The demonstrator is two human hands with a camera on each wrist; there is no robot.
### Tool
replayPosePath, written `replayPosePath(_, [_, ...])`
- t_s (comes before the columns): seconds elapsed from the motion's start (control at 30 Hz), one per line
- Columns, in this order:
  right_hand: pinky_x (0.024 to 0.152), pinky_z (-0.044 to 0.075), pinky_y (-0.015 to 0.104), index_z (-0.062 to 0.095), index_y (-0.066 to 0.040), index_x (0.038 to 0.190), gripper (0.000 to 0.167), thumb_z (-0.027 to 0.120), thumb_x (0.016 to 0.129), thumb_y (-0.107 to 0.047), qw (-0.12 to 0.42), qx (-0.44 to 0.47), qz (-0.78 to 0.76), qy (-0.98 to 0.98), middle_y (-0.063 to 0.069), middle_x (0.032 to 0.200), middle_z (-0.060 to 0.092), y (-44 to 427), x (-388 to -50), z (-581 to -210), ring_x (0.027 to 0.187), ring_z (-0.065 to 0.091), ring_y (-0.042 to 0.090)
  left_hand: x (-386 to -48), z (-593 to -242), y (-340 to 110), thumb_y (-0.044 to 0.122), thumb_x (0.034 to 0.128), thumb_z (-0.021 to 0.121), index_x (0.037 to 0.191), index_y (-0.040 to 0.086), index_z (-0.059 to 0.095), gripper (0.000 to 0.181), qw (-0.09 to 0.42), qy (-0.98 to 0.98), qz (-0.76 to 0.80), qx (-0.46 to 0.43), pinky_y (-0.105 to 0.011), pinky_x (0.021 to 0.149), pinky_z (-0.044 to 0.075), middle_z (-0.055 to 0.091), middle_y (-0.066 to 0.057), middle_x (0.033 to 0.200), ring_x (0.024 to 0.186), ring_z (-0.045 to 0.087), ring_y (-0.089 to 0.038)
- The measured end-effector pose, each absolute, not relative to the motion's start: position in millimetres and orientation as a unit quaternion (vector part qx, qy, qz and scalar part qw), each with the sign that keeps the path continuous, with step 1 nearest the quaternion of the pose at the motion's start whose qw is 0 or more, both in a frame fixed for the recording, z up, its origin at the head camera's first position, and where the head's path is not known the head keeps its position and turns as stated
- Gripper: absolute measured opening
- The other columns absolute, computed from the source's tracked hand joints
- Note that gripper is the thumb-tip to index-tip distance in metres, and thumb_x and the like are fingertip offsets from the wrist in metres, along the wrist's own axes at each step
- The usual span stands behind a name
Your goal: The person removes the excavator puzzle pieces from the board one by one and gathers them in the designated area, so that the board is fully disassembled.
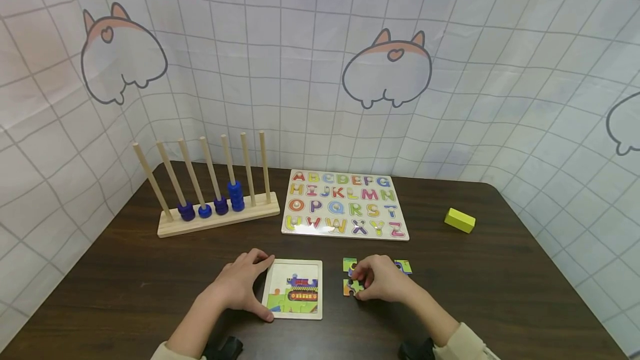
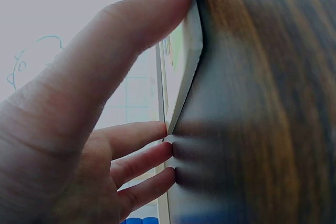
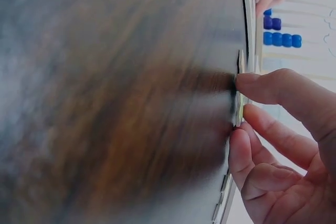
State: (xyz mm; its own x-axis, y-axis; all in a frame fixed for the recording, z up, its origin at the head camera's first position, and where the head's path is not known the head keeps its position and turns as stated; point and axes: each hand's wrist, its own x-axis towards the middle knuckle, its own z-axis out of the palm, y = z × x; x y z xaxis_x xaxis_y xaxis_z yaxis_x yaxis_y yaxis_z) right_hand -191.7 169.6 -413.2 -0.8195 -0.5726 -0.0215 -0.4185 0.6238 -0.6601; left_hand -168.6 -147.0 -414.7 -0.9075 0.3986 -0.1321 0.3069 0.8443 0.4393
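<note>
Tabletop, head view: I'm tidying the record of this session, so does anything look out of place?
Nothing looks spilled or damaged. The yellow block seems the odd one out: it lies alone, right of the letter board, while the loose puzzle pieces are gathered near the right hand.

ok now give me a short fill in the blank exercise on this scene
1. The left hand touches the puzzle tray, while the ____ hand pinches a puzzle piece.
2. The wooden rack has ____ pegs.
3. The block right of the letter board is coloured ____.
4. The tallest bead stack is coloured ____.

Missing words: right; seven; yellow; blue
</note>
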Motion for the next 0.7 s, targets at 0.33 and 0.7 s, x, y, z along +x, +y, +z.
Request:
replayPosePath(0.33, [0.053, 0.044, 0.021, 0.068, -0.003, 0.082, 0.023, 0.082, 0.064, -0.009, 0.113, -0.271, -0.339, 0.894, 0.001, 0.074, 0.06, 170.9, -191.1, -411.9, 0.057, 0.051, 0.009, -168.8, -414.6, -146.5, 0.057, 0.0458, 0.084, 0.136, 0.007, 0.045, 0.11, 0.108, 0.954, 0.206, 0.186, -0.054, 0.087, 0.035, 0.041, -0.006, 0.126, 0.111, 0.039, -0.026])
replayPosePath(0.7, [0.054, 0.045, 0.022, 0.068, -0.004, 0.086, 0.022, 0.079, 0.069, -0.013, 0.117, -0.256, -0.345, 0.895, 0.001, 0.075, 0.059, 167.7, -190.1, -411.0, 0.059, 0.051, 0.009, -168.6, -415.6, -146.7, 0.057, 0.0457, 0.084, 0.136, 0.007, 0.045, 0.11, 0.11, 0.954, 0.207, 0.186, -0.054, 0.087, 0.035, 0.041, -0.006, 0.126, 0.111, 0.039, -0.026])
